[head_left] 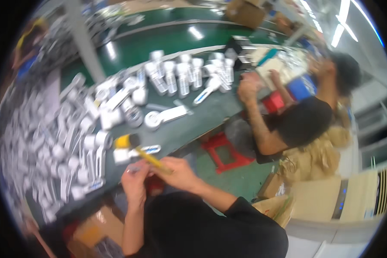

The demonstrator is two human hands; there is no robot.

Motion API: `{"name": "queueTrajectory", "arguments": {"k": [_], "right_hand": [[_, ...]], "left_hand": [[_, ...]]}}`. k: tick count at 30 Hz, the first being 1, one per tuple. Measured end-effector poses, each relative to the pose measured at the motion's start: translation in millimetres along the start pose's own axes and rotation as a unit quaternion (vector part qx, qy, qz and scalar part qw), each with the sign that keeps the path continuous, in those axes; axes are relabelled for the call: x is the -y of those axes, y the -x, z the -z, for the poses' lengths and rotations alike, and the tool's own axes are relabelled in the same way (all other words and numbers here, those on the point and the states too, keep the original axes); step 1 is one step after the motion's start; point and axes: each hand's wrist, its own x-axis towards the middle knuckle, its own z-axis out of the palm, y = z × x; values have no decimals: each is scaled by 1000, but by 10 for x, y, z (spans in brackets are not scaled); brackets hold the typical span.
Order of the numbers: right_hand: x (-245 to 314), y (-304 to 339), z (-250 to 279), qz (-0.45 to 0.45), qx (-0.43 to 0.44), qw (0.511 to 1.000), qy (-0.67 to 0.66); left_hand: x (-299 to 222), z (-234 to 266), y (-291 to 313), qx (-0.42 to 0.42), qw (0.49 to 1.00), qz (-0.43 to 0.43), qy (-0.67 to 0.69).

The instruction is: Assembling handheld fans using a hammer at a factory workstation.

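Forearm slanting, the right hand (pixel 179 174) has its fingers wrapped round a mallet (pixel 152 160); the left hand (pixel 134 182), upright, pinches a small thing (pixel 134 169) too blurred to identify.

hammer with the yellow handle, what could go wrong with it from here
The yellow-handled hammer is in the right hand, and the left hand is close beside its handle, so a careless swing might catch that hand.
A white part lies right by the hammer's head, so a stray knock could mark or shift it.
The crowded pile of white parts leaves loose pieces nearby that might get bumped.
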Motion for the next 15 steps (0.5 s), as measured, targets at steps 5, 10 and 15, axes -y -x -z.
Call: {"name": "queueTrajectory", "arguments": {"k": [5,10,15], "right_hand": [[80,71,23,-98,5,993,-60],[-16,-177,173,-226,-6,958,-174],[-243,-590,157,-231,34,968,-95]], "left_hand": [[-4,-149,83,0,999,38,15],[-86,181,5,-103,860,-332,-374],[-423,461,-550,27,705,-459,-540]]}}
